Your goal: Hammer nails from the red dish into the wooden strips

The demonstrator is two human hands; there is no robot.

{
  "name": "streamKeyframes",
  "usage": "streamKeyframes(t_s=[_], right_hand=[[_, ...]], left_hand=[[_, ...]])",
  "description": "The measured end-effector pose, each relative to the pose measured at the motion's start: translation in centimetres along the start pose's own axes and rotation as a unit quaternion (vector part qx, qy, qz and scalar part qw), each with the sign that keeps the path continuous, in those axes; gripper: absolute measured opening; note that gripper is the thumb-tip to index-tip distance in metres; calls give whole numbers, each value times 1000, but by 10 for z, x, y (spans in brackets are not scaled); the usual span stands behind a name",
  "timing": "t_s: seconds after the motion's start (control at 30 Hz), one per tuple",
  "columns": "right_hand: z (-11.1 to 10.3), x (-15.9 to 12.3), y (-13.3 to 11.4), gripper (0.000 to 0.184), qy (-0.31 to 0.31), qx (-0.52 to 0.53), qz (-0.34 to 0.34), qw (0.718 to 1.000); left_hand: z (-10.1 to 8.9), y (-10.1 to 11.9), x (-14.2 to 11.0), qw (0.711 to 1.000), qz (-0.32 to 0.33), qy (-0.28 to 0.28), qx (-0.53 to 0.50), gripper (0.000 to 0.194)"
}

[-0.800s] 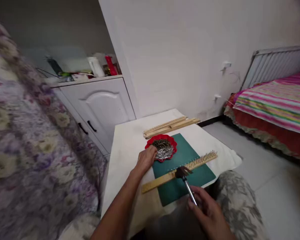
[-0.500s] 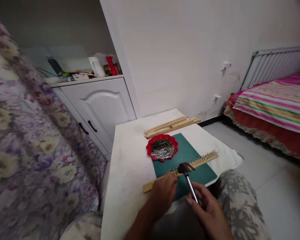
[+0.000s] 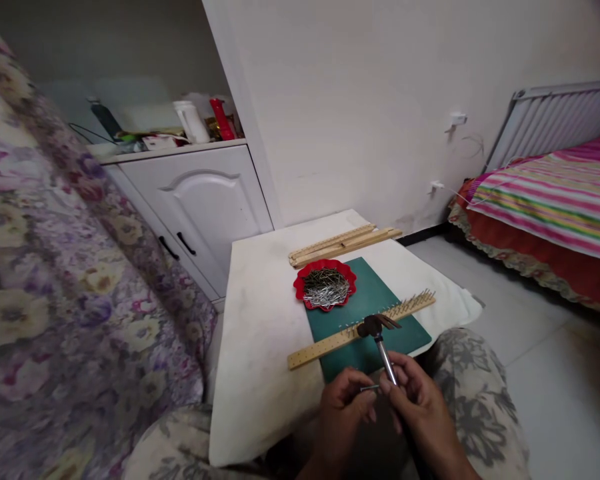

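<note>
My right hand [image 3: 417, 393] is closed round the metal shaft of a claw hammer [image 3: 386, 360], its dark head tilted up over the wooden strip. Just left of it, my left hand [image 3: 347, 403] pinches a nail [image 3: 369, 388] between thumb and fingers, close to the right fingertips. Beyond both hands lies the drilled wooden strip [image 3: 325, 346], slanting across a green mat [image 3: 337, 367]. Nails stand in rows along its right part and a few near the middle; bare holes show at its left end. A red scalloped bowl [image 3: 299, 285] full of loose nails sits on the mat's far left corner.
More wooden strips [image 3: 347, 245] lie at the back of the white-covered table [image 3: 260, 313]. A floral curtain [image 3: 105, 267] hangs at left, a white cabinet [image 3: 215, 207] behind. To the right stands a bed [image 3: 550, 207] with a striped cover.
My left hand has come off the strip, back towards me and beside the right hand, with a nail now visible in its fingers. The hammer has shifted slightly right.
</note>
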State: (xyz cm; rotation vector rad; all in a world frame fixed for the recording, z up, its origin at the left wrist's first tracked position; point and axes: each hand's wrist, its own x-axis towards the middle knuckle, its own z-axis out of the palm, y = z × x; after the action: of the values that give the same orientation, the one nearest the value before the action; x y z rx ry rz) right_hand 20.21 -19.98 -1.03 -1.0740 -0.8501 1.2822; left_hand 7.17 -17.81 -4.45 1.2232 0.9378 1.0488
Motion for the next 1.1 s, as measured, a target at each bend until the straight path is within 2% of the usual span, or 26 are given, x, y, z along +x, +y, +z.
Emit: streamKeyframes(t_s=[0.13,0.23,0.33,0.4,0.47,0.53,0.57,0.67,0.73,0.9,1.1], right_hand=[[1,1,2,33,-11,-3,0,1000],[0,2,5,32,-10,-3,-1,1000],[-1,3,6,32,-15,-10,-4,1000],[-2,4,7,32,-16,-24,-1,1000],[-4,4,8,31,-9,-38,2,999],[-7,4,10,31,3,-46,3,999],[-9,5,11,31,9,-47,1,999],[-12,6,12,33,20,-49,0,999],[-11,5,10,33,17,-47,3,999],[-8,2,7,32,13,-41,7,999],[-11,2,9,31,5,-49,7,999]], left_hand=[[8,-8,0,985,-44,68,-150,12],[15,-7,-1,964,-74,86,-241,14],[20,-7,-2,949,-82,93,-289,13],[17,-7,1,950,-78,101,-285,13],[7,-4,9,967,-56,119,-218,13],[-8,2,22,986,-15,147,-78,11],[-17,5,29,986,12,164,3,10],[-36,12,47,960,96,168,201,10],[-40,13,55,939,123,155,282,12],[-36,10,59,909,126,142,372,15],[-37,10,59,897,127,147,398,14]])
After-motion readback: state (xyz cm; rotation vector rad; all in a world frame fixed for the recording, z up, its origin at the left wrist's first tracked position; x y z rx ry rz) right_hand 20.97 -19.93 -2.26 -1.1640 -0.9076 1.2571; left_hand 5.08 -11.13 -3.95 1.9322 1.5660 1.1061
